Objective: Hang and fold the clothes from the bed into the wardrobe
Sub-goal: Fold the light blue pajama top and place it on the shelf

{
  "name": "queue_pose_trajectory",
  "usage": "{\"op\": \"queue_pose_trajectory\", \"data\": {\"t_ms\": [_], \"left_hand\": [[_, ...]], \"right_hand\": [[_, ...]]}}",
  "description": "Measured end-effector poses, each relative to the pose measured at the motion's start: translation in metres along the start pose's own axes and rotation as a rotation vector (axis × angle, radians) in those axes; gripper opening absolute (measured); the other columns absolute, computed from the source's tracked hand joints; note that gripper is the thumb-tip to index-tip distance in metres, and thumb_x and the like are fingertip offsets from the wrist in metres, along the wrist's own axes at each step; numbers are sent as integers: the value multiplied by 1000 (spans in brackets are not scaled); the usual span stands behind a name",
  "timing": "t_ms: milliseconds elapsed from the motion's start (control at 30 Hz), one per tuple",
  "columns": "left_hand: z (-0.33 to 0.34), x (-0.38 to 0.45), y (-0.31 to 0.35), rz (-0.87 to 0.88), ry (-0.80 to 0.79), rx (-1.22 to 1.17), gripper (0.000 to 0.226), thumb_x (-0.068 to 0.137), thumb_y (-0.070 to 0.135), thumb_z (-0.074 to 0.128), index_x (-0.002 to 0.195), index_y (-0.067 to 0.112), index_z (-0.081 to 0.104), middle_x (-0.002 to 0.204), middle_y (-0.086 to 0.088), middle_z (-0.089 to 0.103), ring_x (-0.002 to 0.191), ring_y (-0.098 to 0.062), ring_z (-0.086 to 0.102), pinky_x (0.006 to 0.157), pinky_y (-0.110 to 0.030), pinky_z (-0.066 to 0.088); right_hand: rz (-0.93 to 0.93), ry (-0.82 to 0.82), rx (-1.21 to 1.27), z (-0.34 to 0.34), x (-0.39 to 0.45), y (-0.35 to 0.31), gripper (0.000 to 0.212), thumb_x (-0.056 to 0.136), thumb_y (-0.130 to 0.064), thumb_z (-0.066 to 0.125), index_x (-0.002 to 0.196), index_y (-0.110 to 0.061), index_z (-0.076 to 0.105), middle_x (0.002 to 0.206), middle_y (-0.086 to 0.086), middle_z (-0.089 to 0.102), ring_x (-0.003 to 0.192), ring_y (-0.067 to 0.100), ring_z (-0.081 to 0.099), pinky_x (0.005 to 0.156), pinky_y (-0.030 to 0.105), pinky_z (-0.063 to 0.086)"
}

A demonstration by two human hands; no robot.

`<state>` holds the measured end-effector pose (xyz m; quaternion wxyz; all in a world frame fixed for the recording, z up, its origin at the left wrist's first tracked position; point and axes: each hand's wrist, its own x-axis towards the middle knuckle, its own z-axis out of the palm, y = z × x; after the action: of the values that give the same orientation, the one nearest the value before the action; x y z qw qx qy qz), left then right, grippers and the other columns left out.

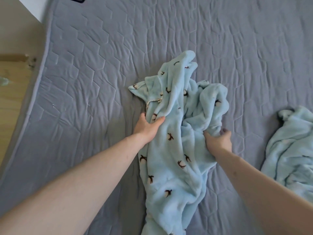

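Light-blue fleece garment (176,133) lies crumpled on the grey quilted bed (101,65), lower end running out of view at the bottom edge. My left hand (147,124) grips its left edge, thumb on top of the fabric, fingers hidden beneath. My right hand (218,139) is curled tight around a bunched fold on the right. Fabric: plush, small dark-and-white motifs, a pale beaded cord near the collar. Second matching blue piece (291,150) lies apart, right, partly cut off.
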<state>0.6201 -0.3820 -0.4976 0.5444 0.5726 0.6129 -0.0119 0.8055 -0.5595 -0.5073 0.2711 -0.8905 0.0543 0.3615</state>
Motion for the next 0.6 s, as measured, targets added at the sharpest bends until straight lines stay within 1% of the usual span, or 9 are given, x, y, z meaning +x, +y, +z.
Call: {"op": "queue_pose_trajectory", "data": {"t_ms": [100,200,267,333,433,467,533,567,600], "left_hand": [[-3,-28,-25,-58,13,-56,92,80,70,69,152,21,39,145,1,56,128,-23,58,109,-41,46],[-12,-63,-58,-95,29,-67,77,82,66,70,142,22,48,140,2,59,127,-23,59,98,-30,45],[-19,-87,-82,-162,-24,8,90,84,65,69,155,19,37,156,-1,46,142,-24,46,108,-33,40],[-24,-112,-106,-231,-127,72,101,84,64,70,161,17,26,164,-3,35,148,-24,39,115,-36,34],[-28,-152,-135,-308,-293,131,105,80,65,73,161,16,26,161,-2,40,144,-24,44,108,-33,39],[-28,-165,-142,-327,-354,125,108,76,67,75,160,16,28,155,1,47,139,-21,49,103,-30,42],[-25,-186,-151,-330,-449,90,107,62,72,79,146,14,47,123,18,67,115,-6,65,86,-20,50],[-21,-194,-155,-330,-471,75,103,57,72,81,138,15,55,110,23,71,103,-1,69,82,-19,53],[-16,-200,-161,-335,-482,58,96,55,72,83,132,20,60,106,21,74,99,-1,71,85,-23,57]], "right_hand": [[-204,12,-27,-8,-22,17,88,89,-47,70,159,-35,18,155,-3,49,133,30,55,93,40,47],[-322,21,-82,-17,-45,32,80,93,-47,66,159,-35,21,155,-6,47,135,24,53,100,42,49],[-288,-31,-88,-19,-62,42,76,93,-53,62,158,-36,26,153,-3,50,131,25,56,101,44,51],[-213,-138,-135,-18,-79,53,76,92,-56,62,158,-40,27,144,0,56,119,27,62,92,40,54],[-103,-252,-116,-16,-103,73,86,90,-58,67,161,-41,21,147,0,55,126,28,60,87,35,50],[-73,-272,-83,-15,-109,81,88,88,-59,69,160,-39,24,148,0,54,129,28,59,88,35,50],[2,-325,-17,-13,-119,100,90,84,-60,74,158,-33,32,146,1,58,124,26,63,96,40,55],[41,-357,-6,-11,-125,109,92,82,-60,77,157,-30,35,143,2,60,121,25,65,101,43,55],[73,-385,-8,-8,-130,119,94,79,-61,80,156,-27,38,142,2,61,119,23,66,103,44,55]]}}
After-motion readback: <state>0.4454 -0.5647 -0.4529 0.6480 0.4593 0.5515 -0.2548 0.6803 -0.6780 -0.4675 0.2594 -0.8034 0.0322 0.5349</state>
